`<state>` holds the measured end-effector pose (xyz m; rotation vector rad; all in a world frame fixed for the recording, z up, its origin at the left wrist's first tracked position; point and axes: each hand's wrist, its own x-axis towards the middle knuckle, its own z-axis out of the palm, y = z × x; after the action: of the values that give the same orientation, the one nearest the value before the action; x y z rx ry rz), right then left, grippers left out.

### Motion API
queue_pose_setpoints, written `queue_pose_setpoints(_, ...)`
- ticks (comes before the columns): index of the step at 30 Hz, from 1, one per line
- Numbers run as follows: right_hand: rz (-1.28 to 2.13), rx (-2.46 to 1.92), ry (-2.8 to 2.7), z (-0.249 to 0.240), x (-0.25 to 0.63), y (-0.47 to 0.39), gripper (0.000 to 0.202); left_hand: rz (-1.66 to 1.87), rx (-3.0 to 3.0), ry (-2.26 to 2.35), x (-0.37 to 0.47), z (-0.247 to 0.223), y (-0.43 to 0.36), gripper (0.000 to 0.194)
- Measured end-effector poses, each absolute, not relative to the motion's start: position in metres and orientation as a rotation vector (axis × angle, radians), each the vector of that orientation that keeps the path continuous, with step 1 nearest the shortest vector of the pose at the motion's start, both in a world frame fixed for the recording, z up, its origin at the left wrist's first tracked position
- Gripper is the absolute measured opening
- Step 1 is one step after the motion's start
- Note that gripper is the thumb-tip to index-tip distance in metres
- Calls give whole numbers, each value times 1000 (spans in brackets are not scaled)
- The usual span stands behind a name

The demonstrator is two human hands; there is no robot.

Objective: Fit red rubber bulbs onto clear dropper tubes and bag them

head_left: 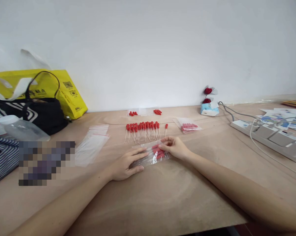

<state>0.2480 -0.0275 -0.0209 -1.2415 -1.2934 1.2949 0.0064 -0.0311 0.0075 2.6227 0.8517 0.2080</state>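
A clear zip bag [150,160] of droppers with red bulbs lies on the table in front of me. My left hand [125,164] rests on its left end, fingers stretched out and thumb apart. At the bag's right end, the thumb and fingers of my right hand [174,147] are closed on the plastic near the red bulbs. Just beyond the bag, a row of loose droppers [143,127] lies with bulbs pointing away from me. One single dropper [166,127] sits to the right of that row.
Empty clear bags [92,147] lie to the left, and a filled bag [188,126] to the right. Loose red bulbs [157,112] are near the wall. A black handbag [44,113] and a bottle [25,127] stand at left; a power strip [268,136] with cables at right.
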Motion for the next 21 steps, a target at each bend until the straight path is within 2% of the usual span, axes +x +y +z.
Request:
queue_pose_setpoints(10, 1192, -1209, -1352, -26, 243, -25, 35, 274, 2645, 815, 3, -2, -27, 48)
queue_pose_setpoints(21, 749, -1500, -1510, -21, 252, -29, 29, 219, 2624, 828, 6, 7, -32, 42)
